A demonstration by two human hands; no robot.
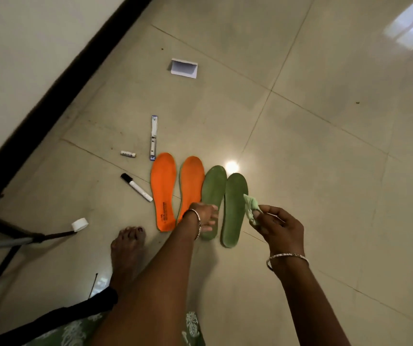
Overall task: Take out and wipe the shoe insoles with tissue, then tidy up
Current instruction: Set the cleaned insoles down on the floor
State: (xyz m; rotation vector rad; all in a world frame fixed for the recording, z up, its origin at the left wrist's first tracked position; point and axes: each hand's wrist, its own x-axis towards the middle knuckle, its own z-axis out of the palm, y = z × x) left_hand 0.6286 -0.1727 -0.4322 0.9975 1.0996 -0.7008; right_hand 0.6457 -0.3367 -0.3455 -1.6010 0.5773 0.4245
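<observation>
R fingers (268, 210) pinch crumpled pale tissue (249, 205), L fingers (211, 220) loose on flat green insole (213, 186)

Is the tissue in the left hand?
No, the right hand pinches the tissue, while the left hand holds none and reaches to a green insole.

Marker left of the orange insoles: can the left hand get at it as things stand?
Probably yes. The left hand, empty at the insoles' heels, has only the two flat orange insoles between it and the marker, which lies uncovered on the floor. Reaching over them looks unobstructed.
</observation>
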